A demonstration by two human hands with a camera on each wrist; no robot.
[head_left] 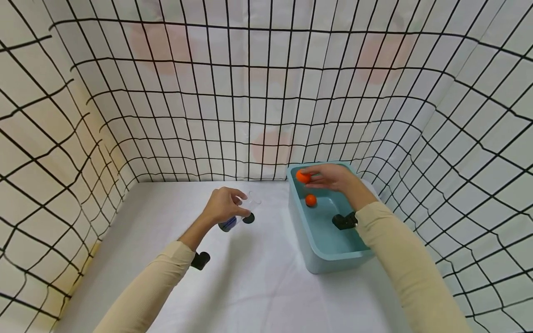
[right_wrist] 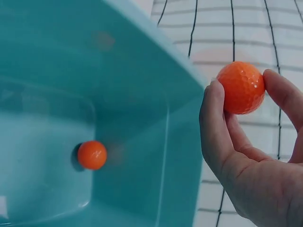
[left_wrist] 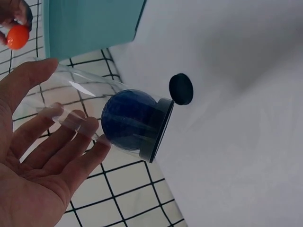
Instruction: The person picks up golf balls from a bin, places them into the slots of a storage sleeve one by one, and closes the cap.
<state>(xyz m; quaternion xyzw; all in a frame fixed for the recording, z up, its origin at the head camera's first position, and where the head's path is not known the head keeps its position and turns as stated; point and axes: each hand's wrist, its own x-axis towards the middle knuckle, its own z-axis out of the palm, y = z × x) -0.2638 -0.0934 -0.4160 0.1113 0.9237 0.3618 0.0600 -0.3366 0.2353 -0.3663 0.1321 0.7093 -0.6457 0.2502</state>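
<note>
Closest to me are the person's pale sleeves (head_left: 412,273), reaching out over the white surface (head_left: 266,286). The left hand (head_left: 225,203) has thumb and fingers round a clear tube (left_wrist: 85,82), which leans over, a dark blue ball (left_wrist: 128,118) inside against its black base (left_wrist: 156,130). Just beside that base sits a small black disc (left_wrist: 181,89), seemingly on the surface. Off to the right stands a teal bin (head_left: 303,236) with one orange ball (right_wrist: 92,155) on its floor. The right hand (head_left: 331,176) is at the bin's far end, its grip pinching a second orange ball (right_wrist: 241,88) between thumb and fingertips, about level with the rim as far as I can judge. Behind it all hangs the black netting (head_left: 249,29). I'd say the step in hand is shifting balls singly between bin and tube, though I can't tell which way this one is bound. If to the tube, the next move calls for a steady left grip and a ball lined up with the upper end, where I see no cap; if to the bin, a gentle low release
</note>
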